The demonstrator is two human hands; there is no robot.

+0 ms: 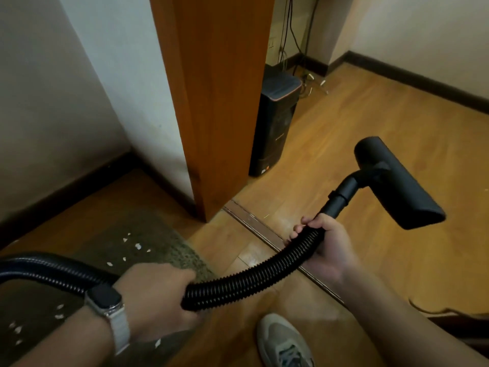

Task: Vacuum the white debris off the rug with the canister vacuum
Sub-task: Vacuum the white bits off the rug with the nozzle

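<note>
A black ribbed vacuum hose point(259, 274) curves across the lower middle of the view. My left hand point(158, 298), with a watch on its wrist, grips the hose low down. My right hand point(325, 245) grips it near the rigid tube. The wide black floor nozzle point(397, 184) is lifted in the air above the wooden floor at the right. A grey-green rug point(148, 234) lies at the lower left, with white debris point(137, 246) scattered on it. The canister is out of sight.
An open wooden door point(217, 102) stands upright just beyond the rug. A black speaker point(275, 128) sits behind it by cables and a wall socket. A metal threshold strip point(254, 226) crosses the floor. My shoe point(283, 343) is at the bottom.
</note>
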